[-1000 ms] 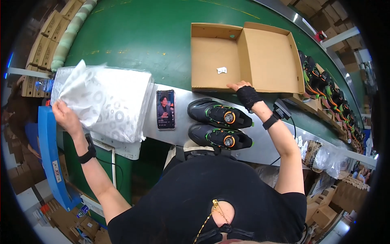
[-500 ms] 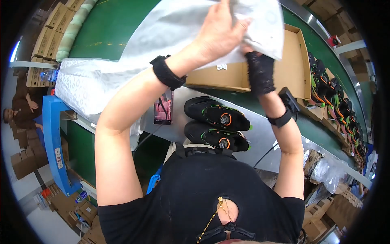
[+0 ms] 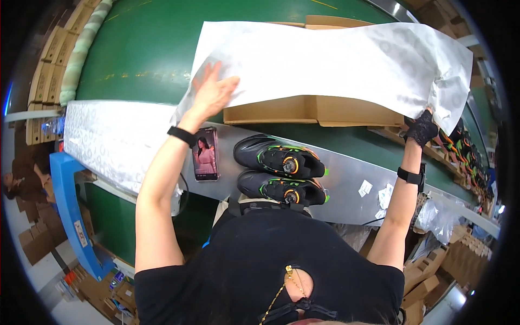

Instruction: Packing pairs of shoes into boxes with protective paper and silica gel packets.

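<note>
A wide sheet of white tissue paper [image 3: 319, 62] is spread over an open cardboard shoebox [image 3: 271, 112], hiding most of the box. My left hand [image 3: 214, 93] lies against the paper's left end with fingers spread, slightly blurred. At the opposite end, my right hand [image 3: 422, 128], in a black fingerless glove, pinches the paper's lower right edge, which is creased there. Nearer to me, two black sneakers with green and orange trim, an upper one [image 3: 277, 157] and a lower one [image 3: 281, 187], rest on their sides on the metal table [image 3: 346, 162].
Left of the sneakers lies a phone [image 3: 206, 157] with its screen lit. Beyond it is a stack of patterned tissue paper [image 3: 116, 138], beside a blue frame [image 3: 70, 200]. Small white labels [image 3: 365, 188] sit at right. More sneakers [image 3: 460, 149] line the far right, near clear plastic [image 3: 437, 221].
Both hands were close together above the box with the paper bunched. They have moved apart, left and right, and the sheet now stretches flat across the box.
</note>
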`<action>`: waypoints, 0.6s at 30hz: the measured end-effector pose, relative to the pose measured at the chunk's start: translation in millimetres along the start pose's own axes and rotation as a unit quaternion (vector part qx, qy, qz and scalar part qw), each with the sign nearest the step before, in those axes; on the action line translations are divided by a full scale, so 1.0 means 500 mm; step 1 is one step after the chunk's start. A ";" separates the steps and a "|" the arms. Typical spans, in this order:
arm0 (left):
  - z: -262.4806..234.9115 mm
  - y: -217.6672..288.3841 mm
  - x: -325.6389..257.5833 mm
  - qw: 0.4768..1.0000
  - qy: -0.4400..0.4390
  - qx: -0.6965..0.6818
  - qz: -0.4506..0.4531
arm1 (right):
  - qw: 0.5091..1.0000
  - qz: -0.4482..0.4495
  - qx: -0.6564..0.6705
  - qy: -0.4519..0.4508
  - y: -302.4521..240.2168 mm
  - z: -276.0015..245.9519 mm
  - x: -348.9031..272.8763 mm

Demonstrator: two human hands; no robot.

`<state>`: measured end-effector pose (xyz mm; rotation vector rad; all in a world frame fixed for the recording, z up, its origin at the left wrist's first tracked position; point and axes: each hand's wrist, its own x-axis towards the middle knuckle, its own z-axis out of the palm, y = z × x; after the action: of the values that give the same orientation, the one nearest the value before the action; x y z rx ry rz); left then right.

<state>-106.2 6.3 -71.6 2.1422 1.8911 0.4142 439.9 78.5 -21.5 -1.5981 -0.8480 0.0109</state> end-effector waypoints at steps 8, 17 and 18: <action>-0.020 -0.087 -0.004 0.920 0.270 0.074 -0.276 | 0.995 -0.073 0.017 -0.062 0.009 -0.068 -0.026; 0.034 -0.223 -0.017 0.598 0.001 -0.711 -0.370 | 0.737 -0.428 -0.200 -0.483 -0.090 -0.241 -0.409; 0.042 -0.191 -0.016 0.600 -0.005 -0.711 -0.366 | 0.655 -0.416 -0.101 -0.623 -0.129 -0.256 -0.470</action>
<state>-187.2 10.1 -127.0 0.2585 1.2641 1.1275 295.5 -155.0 -41.3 -1.0612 -2.6959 0.4177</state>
